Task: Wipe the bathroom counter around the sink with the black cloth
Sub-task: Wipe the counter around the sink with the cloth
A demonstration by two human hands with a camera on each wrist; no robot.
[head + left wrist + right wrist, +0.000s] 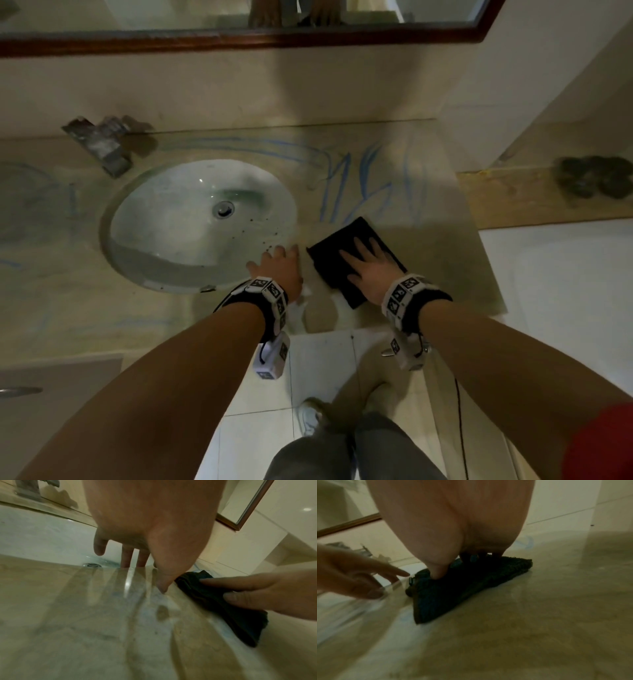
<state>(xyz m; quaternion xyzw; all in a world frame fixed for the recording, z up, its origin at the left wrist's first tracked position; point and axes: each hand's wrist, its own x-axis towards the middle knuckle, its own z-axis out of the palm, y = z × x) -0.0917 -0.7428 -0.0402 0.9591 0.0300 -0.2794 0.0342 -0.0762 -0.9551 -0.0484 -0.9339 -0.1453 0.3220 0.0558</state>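
Note:
A folded black cloth (342, 255) (221, 601) (462, 586) lies flat on the beige stone counter (428, 260) just right of the oval white sink (191, 222). My right hand (368, 263) (453, 534) presses on it with straight, spread fingers. Blue scribbles (370, 181) mark the counter beyond the cloth and around the sink. My left hand (281, 263) (145, 534) rests flat on the counter at the sink's right rim, fingers straight, beside the cloth and apart from it.
A metal tap (102, 144) stands at the sink's back left under a wood-framed mirror (239, 37). A wall meets the counter's right end, with a dark object (596, 181) on a ledge beyond. The counter's front edge drops to white floor tiles (322, 370).

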